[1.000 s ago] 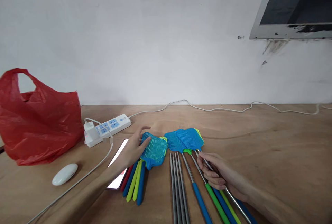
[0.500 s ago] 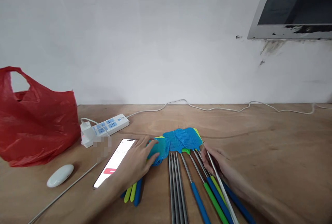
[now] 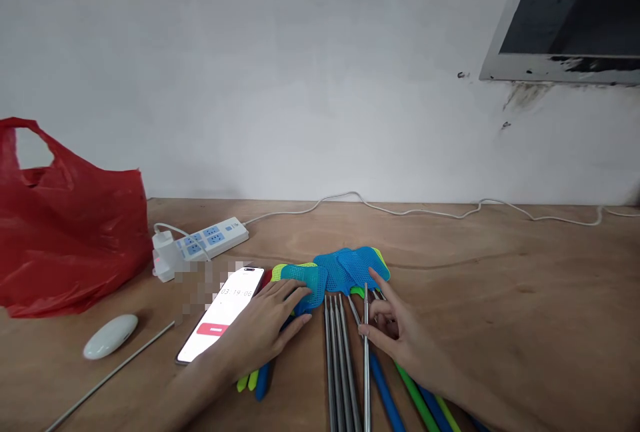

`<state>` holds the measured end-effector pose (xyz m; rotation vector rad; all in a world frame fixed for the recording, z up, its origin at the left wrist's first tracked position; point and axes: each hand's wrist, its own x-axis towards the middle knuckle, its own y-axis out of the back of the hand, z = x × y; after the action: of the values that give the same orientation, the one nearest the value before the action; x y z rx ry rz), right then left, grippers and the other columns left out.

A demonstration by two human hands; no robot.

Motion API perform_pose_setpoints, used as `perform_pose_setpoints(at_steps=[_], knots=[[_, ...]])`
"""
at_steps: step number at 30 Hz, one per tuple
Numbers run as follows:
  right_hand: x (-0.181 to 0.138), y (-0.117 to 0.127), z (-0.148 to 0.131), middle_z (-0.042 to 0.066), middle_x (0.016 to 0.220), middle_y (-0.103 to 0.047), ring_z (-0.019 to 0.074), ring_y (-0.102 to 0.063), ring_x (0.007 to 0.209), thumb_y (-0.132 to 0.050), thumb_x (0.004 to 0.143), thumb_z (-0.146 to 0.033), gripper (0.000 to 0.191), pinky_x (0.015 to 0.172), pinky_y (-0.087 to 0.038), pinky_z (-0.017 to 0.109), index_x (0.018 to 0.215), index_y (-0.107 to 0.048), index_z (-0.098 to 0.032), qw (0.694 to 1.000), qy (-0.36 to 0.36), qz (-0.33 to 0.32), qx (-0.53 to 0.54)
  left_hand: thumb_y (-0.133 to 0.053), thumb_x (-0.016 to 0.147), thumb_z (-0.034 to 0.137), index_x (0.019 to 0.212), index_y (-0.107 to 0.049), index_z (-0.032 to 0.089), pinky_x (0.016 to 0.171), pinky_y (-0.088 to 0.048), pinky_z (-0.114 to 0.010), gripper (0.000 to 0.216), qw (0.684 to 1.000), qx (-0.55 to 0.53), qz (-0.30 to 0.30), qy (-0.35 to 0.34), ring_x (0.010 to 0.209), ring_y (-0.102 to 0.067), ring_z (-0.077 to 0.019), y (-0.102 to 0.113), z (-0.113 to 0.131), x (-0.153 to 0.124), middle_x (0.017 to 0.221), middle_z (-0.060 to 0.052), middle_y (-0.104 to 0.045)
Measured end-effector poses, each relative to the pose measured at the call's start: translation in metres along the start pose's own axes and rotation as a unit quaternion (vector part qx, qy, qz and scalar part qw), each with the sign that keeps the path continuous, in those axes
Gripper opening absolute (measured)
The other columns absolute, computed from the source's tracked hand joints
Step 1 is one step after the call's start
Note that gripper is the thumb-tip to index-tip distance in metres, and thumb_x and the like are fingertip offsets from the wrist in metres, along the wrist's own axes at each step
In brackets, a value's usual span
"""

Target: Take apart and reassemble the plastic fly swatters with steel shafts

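Observation:
My right hand (image 3: pixel 405 332) pinches a shiny metal rod (image 3: pixel 367 379) between thumb and fingers, its index finger extended. The rod points away from me, just right of several grey metal rods (image 3: pixel 340 359) lying side by side. Blue mesh fly swatter heads (image 3: pixel 345 271) overlap beyond it; their thin metal shafts run back to blue handles (image 3: pixel 384 389) and a green handle (image 3: pixel 416 395), partly under my right forearm. My left hand (image 3: pixel 273 319) rests with fingers spread at a second stack of swatter heads (image 3: pixel 307 280), teal and yellow-green. Yellow and blue handle ends (image 3: pixel 263 382) show below it.
Left of my left hand lies a lit phone (image 3: pixel 225 305) with a timer. A power strip (image 3: pixel 220 239) with a plug, a white oval object (image 3: pixel 111 337), a thin grey rod (image 3: pixel 115 372) and a red plastic bag (image 3: pixel 70 239) are farther left. A white cable (image 3: pixel 420 211) runs along the wall.
My right hand has moved left with the metal rod, from over the right-hand swatter handles to beside the grey rods. My left hand has shifted slightly left and down.

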<state>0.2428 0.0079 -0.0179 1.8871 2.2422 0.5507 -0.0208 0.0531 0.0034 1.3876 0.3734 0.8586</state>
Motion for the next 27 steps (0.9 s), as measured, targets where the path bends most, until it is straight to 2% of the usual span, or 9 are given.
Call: perform_pose_setpoints(at_steps=[2,4,6,8,14,17,21,24,27], knots=[[-0.001,0.002,0.001,-0.003,0.077,-0.054,0.0163,-0.05,0.065,-0.057,0.091,-0.037,0.067,0.067,-0.045,0.032,0.151,-0.029,-0.023,0.997,0.035,0.003,-0.076,-0.046,0.101,0.036,0.124,-0.058,0.023,0.098,-0.05,-0.046,0.03,1.0,-0.001,0.001,-0.003,0.114,-0.061,-0.0294,-0.001,-0.001,0.0,0.126,-0.009,-0.063],[-0.003,0.004,-0.002,0.002,0.095,-0.062,0.0195,-0.058,0.08,-0.054,0.095,-0.035,0.056,0.077,-0.047,0.035,0.147,-0.036,-0.027,0.985,0.079,-0.011,-0.153,-0.046,0.101,0.035,0.124,-0.058,0.024,0.097,-0.051,-0.046,0.029,1.0,-0.006,-0.001,-0.004,0.114,-0.061,-0.0292,-0.003,-0.001,0.0,0.125,-0.008,-0.063],[-0.004,0.007,-0.007,0.007,0.111,-0.064,0.0251,-0.059,0.101,-0.049,0.098,-0.031,0.041,0.089,-0.046,0.041,0.138,-0.048,-0.027,0.964,0.129,-0.028,-0.232,-0.047,0.101,0.035,0.124,-0.058,0.024,0.098,-0.051,-0.046,0.029,1.0,-0.011,-0.004,-0.005,0.114,-0.06,-0.0291,-0.003,-0.002,0.0,0.125,-0.008,-0.063],[-0.005,0.009,-0.011,0.011,0.114,-0.066,0.0301,-0.057,0.11,-0.045,0.098,-0.028,0.033,0.091,-0.046,0.046,0.129,-0.055,-0.024,0.94,0.156,-0.036,-0.301,-0.047,0.1,0.034,0.124,-0.058,0.023,0.098,-0.051,-0.046,0.029,1.0,-0.014,-0.008,-0.006,0.115,-0.06,-0.0292,-0.004,-0.002,0.0,0.125,-0.009,-0.063],[-0.006,0.005,-0.011,0.014,0.116,-0.069,0.0335,-0.066,0.101,-0.051,0.087,-0.026,0.057,0.079,-0.05,0.044,0.143,-0.04,-0.019,0.915,0.125,-0.042,-0.381,-0.047,0.1,0.034,0.126,-0.058,0.024,0.098,-0.051,-0.046,0.029,1.0,-0.02,-0.005,-0.008,0.115,-0.06,-0.0287,-0.004,-0.002,0.0,0.124,-0.008,-0.063],[-0.008,0.001,-0.009,0.011,0.099,-0.073,0.0292,-0.069,0.082,-0.049,0.083,-0.02,0.066,0.065,-0.046,0.036,0.147,-0.033,-0.019,0.905,0.111,-0.044,-0.409,-0.047,0.1,0.034,0.125,-0.057,0.024,0.097,-0.052,-0.046,0.029,1.0,-0.025,-0.007,-0.008,0.113,-0.06,-0.0283,-0.004,-0.002,-0.001,0.123,-0.008,-0.063],[-0.009,-0.002,-0.003,0.006,0.082,-0.071,0.0248,-0.066,0.067,-0.049,0.074,-0.014,0.072,0.055,-0.034,0.031,0.145,-0.036,-0.022,0.895,0.103,-0.027,-0.433,-0.056,0.095,0.037,0.129,-0.054,0.025,0.098,-0.051,-0.049,0.036,1.0,-0.024,-0.013,-0.004,0.116,-0.059,-0.0311,-0.004,-0.002,-0.002,0.129,-0.01,-0.059],[-0.008,-0.001,0.002,0.001,0.074,-0.065,0.0213,-0.061,0.061,-0.051,0.07,-0.013,0.064,0.054,-0.031,0.029,0.133,-0.046,-0.024,0.919,0.086,-0.003,-0.384,-0.066,0.086,0.036,0.128,-0.053,0.024,0.099,-0.049,-0.05,0.046,1.0,-0.019,-0.019,0.007,0.118,-0.057,-0.0329,-0.003,0.002,-0.002,0.132,-0.011,-0.057],[-0.008,0.002,0.006,-0.006,0.064,-0.052,0.0158,-0.053,0.055,-0.053,0.069,-0.011,0.048,0.055,-0.033,0.027,0.114,-0.053,-0.025,0.959,0.068,0.035,-0.272,-0.074,0.08,0.041,0.121,-0.053,0.023,0.097,-0.05,-0.05,0.05,0.999,-0.021,-0.019,0.018,0.118,-0.056,-0.0342,-0.002,0.007,0.0,0.131,-0.012,-0.057]])
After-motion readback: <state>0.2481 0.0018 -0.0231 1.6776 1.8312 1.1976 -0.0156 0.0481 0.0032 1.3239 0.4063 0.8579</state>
